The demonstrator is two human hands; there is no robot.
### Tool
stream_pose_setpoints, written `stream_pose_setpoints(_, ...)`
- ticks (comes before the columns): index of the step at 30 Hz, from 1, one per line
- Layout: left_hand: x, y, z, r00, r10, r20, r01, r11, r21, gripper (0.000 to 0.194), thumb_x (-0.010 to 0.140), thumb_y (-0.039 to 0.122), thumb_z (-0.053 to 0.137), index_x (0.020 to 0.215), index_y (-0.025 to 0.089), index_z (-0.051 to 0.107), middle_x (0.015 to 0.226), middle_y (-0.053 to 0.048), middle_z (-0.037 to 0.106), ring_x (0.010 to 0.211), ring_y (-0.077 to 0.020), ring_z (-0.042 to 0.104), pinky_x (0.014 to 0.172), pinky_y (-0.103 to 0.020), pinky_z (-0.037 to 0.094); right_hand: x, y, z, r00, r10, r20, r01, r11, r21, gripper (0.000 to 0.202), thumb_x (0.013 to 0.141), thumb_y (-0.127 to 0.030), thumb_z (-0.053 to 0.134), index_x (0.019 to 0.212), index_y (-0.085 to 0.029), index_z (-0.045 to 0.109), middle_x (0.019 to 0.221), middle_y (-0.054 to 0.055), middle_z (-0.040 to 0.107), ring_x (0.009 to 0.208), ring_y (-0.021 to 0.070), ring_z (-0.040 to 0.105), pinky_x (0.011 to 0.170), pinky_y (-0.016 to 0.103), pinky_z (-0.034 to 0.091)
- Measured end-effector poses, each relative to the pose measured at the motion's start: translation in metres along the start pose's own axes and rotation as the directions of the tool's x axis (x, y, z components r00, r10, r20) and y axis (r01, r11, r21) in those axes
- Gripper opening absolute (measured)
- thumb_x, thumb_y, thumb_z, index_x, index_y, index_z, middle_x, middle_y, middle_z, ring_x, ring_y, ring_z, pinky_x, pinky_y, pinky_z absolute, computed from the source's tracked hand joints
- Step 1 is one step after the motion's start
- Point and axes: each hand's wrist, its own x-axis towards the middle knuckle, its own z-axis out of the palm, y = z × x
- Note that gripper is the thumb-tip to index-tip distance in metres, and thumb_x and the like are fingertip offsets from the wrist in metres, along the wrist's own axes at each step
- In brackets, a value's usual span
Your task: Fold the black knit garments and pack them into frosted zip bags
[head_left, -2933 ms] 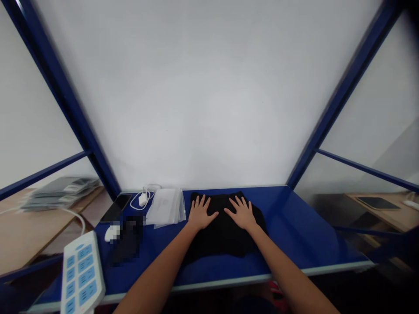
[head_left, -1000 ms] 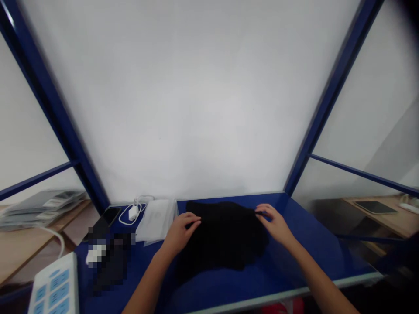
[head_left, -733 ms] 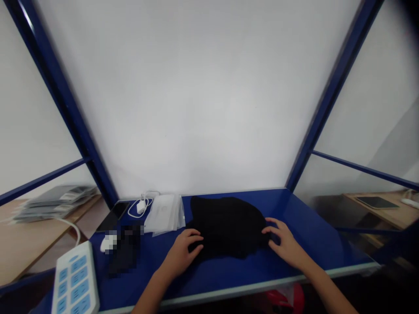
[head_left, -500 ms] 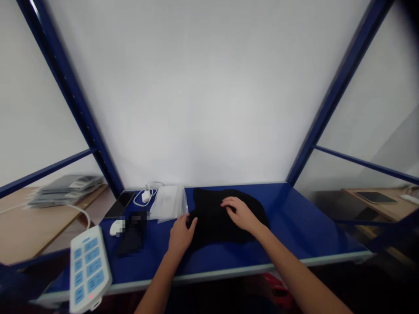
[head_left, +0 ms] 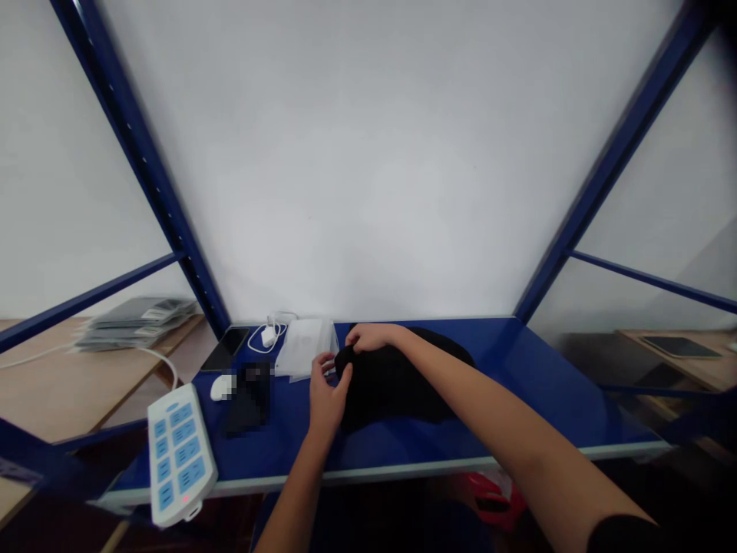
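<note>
A piece of black cloth (head_left: 397,388), perhaps a garment, lies spread on the blue table (head_left: 518,399). At its left end my left hand (head_left: 327,395) curls thumb and fingers around a bunched edge. My right hand (head_left: 369,336) reaches across the cloth and pinches the same end from above, close to my left hand. My right forearm hides part of the cloth. Just beyond my left hand is a stack of clear plastic bags (head_left: 303,346).
A white power strip (head_left: 183,453) lies at the table's front left corner. Behind it are a white mouse (head_left: 220,388), a dark phone (head_left: 226,349) and a white charger (head_left: 268,336) with cable. Blue frame posts (head_left: 616,161) rise at both sides. Grey packages (head_left: 135,322) are stacked on the left wooden table.
My right hand has moved left from the middle of the cloth to its left end, where it now pinches. My left hand has closed on the cloth's edge. The view has shifted slightly.
</note>
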Motion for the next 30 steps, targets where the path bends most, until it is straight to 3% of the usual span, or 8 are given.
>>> stream_pose_setpoints(3, -0.001, 0.009, -0.004, 0.994, -0.106, 0.037, 0.107, 0.994, -0.032, 0.069, 0.068, 0.041, 0.079, 0.127, 0.018, 0.053, 0.113, -0.013, 0.068, 0.098, -0.0266, 0.067, 0.083, -0.037, 0.054, 0.003, -0.014, -0.007, 0.998, -0.062, -0.009, 0.062, 0.997, 0.055, 0.027, 0.069, -0.009, 0.058, 0.09, -0.017, 0.072, 0.079, -0.002, 0.069, 0.072, 0.0121, 0.06, 0.065, 0.018, 0.044)
stream_pose_setpoints(6, 0.001, 0.018, -0.011, 0.993, -0.075, 0.087, 0.072, 0.996, 0.044, 0.043, 0.073, 0.041, 0.072, 0.107, 0.015, 0.067, 0.092, -0.009, 0.072, 0.088, -0.0273, 0.068, 0.081, -0.039, 0.053, 0.0, -0.018, -0.007, 0.994, -0.092, -0.056, 0.097, 0.992, 0.083, 0.029, 0.07, -0.007, 0.056, 0.092, -0.016, 0.072, 0.08, -0.001, 0.069, 0.072, 0.0112, 0.06, 0.067, 0.018, 0.045)
stream_pose_setpoints(10, -0.003, 0.039, -0.019, 0.997, 0.071, 0.002, -0.071, 0.991, 0.115, 0.036, 0.078, 0.032, 0.065, 0.11, 0.017, 0.065, 0.097, -0.007, 0.07, 0.087, -0.0241, 0.065, 0.08, -0.035, 0.053, -0.018, -0.005, -0.01, 0.979, -0.135, -0.153, 0.162, 0.971, 0.177, 0.032, 0.076, -0.012, 0.055, 0.102, -0.018, 0.072, 0.087, 0.0, 0.072, 0.078, 0.013, 0.063, 0.073, 0.022, 0.047)
stream_pose_setpoints(15, -0.026, 0.066, 0.014, 0.96, 0.256, 0.111, -0.27, 0.953, 0.135, 0.033, 0.083, 0.023, 0.058, 0.116, 0.021, 0.06, 0.112, -0.009, 0.063, 0.103, -0.0234, 0.061, 0.092, -0.036, 0.05, -0.063, 0.034, -0.027, 0.949, -0.191, -0.25, 0.243, 0.949, 0.199, 0.027, 0.075, -0.017, 0.059, 0.096, -0.019, 0.076, 0.113, 0.004, 0.071, 0.1, 0.019, 0.064, 0.089, 0.03, 0.048)
stream_pose_setpoints(21, -0.059, 0.052, 0.075, 0.832, 0.275, 0.482, -0.408, 0.891, 0.197, 0.036, 0.085, 0.018, 0.057, 0.12, 0.024, 0.061, 0.121, -0.011, 0.061, 0.114, -0.0278, 0.055, 0.1, -0.047, 0.043, -0.124, 0.102, -0.029, 0.971, -0.002, -0.238, 0.012, 0.999, 0.041, 0.035, 0.067, -0.007, 0.056, 0.085, -0.025, 0.08, 0.126, 0.003, 0.066, 0.113, 0.0215, 0.062, 0.099, 0.032, 0.046)
stream_pose_setpoints(26, -0.084, 0.042, 0.069, 0.7, 0.24, 0.673, -0.462, 0.87, 0.17, 0.05, 0.079, 0.028, 0.069, 0.128, 0.027, 0.059, 0.132, -0.012, 0.059, 0.124, -0.0344, 0.049, 0.106, -0.059, 0.035, -0.136, 0.122, -0.007, 0.913, 0.08, -0.401, -0.102, 0.994, -0.033, 0.045, 0.07, -0.003, 0.051, 0.099, -0.024, 0.078, 0.127, 0.006, 0.064, 0.122, 0.0235, 0.057, 0.11, 0.038, 0.037)
stream_pose_setpoints(28, -0.085, 0.045, 0.058, 0.722, 0.325, 0.611, -0.456, 0.888, 0.066, 0.04, 0.085, 0.028, 0.061, 0.125, 0.027, 0.06, 0.128, -0.012, 0.06, 0.121, -0.0292, 0.052, 0.105, -0.05, 0.04, -0.129, 0.112, 0.001, 0.895, 0.022, -0.445, -0.041, 0.999, -0.034, 0.038, 0.079, -0.011, 0.054, 0.109, -0.024, 0.074, 0.128, 0.006, 0.064, 0.123, 0.0221, 0.056, 0.112, 0.038, 0.036)
stream_pose_setpoints(30, -0.077, 0.045, 0.046, 0.824, 0.341, 0.452, -0.414, 0.907, 0.07, 0.027, 0.09, 0.028, 0.053, 0.115, 0.025, 0.064, 0.119, -0.012, 0.063, 0.114, -0.0264, 0.057, 0.101, -0.044, 0.044, -0.118, 0.096, 0.01, 0.896, -0.048, -0.442, 0.041, 0.999, -0.025, 0.031, 0.084, -0.026, 0.061, 0.114, -0.024, 0.072, 0.127, 0.005, 0.065, 0.122, 0.0222, 0.057, 0.11, 0.037, 0.037)
